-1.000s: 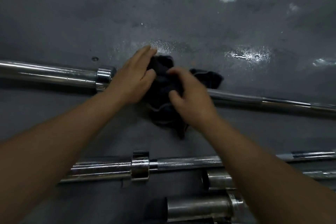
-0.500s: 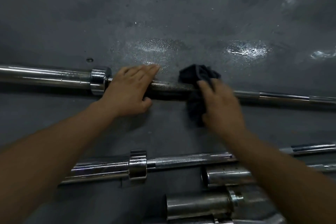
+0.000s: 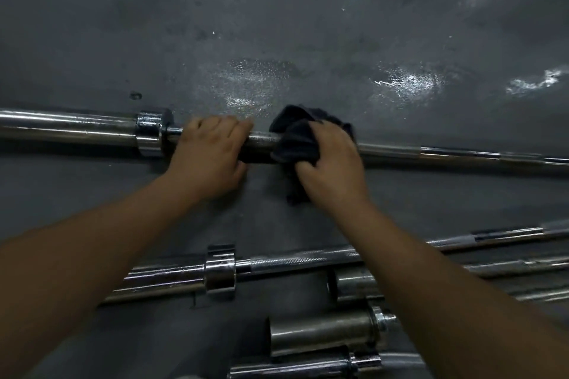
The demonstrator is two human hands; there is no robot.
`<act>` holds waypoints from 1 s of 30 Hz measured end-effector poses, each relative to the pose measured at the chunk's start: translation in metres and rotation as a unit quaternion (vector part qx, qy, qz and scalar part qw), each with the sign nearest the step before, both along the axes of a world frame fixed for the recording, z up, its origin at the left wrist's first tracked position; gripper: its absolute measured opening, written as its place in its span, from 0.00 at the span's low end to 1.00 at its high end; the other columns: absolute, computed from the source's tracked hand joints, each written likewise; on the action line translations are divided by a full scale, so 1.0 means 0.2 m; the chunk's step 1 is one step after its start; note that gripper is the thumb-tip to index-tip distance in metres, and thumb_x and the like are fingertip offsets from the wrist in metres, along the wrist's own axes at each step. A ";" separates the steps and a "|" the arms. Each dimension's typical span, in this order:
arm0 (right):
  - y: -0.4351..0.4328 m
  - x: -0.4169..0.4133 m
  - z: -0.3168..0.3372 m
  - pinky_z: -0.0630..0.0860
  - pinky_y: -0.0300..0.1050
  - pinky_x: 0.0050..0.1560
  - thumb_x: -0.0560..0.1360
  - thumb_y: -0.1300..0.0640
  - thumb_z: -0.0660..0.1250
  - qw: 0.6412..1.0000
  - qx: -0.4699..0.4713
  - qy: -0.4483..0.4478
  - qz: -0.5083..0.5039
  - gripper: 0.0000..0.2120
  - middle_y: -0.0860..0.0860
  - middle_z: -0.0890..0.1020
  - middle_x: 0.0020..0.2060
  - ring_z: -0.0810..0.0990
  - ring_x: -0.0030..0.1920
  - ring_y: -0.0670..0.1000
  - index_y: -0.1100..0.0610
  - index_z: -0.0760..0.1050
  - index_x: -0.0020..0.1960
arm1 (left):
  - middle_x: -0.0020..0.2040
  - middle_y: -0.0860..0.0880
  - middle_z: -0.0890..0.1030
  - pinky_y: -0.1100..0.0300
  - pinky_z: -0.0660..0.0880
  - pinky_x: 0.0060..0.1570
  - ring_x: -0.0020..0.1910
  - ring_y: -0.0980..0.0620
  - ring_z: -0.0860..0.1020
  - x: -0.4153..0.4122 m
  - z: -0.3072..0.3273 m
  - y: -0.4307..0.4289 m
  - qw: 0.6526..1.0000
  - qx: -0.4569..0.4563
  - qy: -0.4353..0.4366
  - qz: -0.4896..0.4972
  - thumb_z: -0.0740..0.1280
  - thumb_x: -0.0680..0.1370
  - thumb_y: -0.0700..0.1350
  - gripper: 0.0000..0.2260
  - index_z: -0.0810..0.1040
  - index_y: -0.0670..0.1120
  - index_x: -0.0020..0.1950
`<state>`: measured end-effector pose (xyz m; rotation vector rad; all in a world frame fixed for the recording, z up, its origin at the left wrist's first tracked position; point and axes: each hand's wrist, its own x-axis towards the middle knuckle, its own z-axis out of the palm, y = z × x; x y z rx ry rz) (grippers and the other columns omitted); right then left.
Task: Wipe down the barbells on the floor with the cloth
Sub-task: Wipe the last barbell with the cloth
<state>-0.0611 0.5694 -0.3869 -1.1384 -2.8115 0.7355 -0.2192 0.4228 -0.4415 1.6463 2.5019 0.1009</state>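
— What are your hands doing?

— My right hand [image 3: 331, 160] is curled tight round the dark cloth [image 3: 297, 141] and presses it on the far barbell [image 3: 77, 128]. My left hand [image 3: 209, 157] is curled over the same bar, just beside the cloth.

— Is anything in the way?

— My left hand sits between the cloth and the shiny ring [image 3: 152, 132]. Nearer to me lie another barbell [image 3: 292, 261] and some thick metal ends [image 3: 320, 335]. My arms cross over them. The grey floor [image 3: 277, 24] has shiny patches behind the far bar.

— What changed from half a second ago?

— The cloth slid left, closer to my left hand. My left fingers lay flat then. Now they bend over the bar.

— Which way does the bar point?

— It lies flat on the floor, long way left to right. The fat end is on the left, and the thin part runs off to the right.
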 end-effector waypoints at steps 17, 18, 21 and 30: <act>0.61 0.32 0.12 0.73 0.57 0.65 0.66 0.54 0.65 0.986 0.037 -0.111 -0.120 0.39 0.60 0.74 0.65 0.72 0.65 0.65 0.46 0.61 0.77 | 0.58 0.47 0.75 0.53 0.73 0.45 0.54 0.44 0.76 -0.20 0.28 0.40 0.974 -0.197 -0.028 -0.108 0.64 0.78 0.50 0.13 0.69 0.50 0.61; 0.65 0.31 0.12 0.71 0.57 0.67 0.64 0.51 0.63 0.984 0.044 -0.115 -0.129 0.40 0.61 0.73 0.66 0.70 0.67 0.65 0.47 0.63 0.77 | 0.61 0.46 0.74 0.52 0.73 0.46 0.57 0.44 0.76 -0.17 0.29 0.39 0.973 -0.194 -0.011 -0.122 0.64 0.78 0.47 0.16 0.67 0.50 0.65; 0.55 0.16 0.02 0.72 0.53 0.63 0.63 0.39 0.60 0.991 0.052 -0.112 -0.057 0.30 0.56 0.79 0.57 0.74 0.62 0.62 0.47 0.76 0.63 | 0.69 0.44 0.68 0.50 0.72 0.57 0.65 0.43 0.71 -0.05 0.28 0.37 0.956 -0.266 0.043 -0.113 0.65 0.75 0.46 0.33 0.54 0.45 0.77; 0.88 0.24 0.13 0.71 0.54 0.68 0.75 0.48 0.65 0.865 0.081 -0.266 0.417 0.37 0.55 0.60 0.75 0.63 0.74 0.59 0.40 0.52 0.79 | 0.71 0.41 0.66 0.46 0.57 0.71 0.69 0.40 0.65 0.19 0.17 0.41 0.965 -0.237 0.031 0.109 0.66 0.68 0.54 0.38 0.56 0.46 0.75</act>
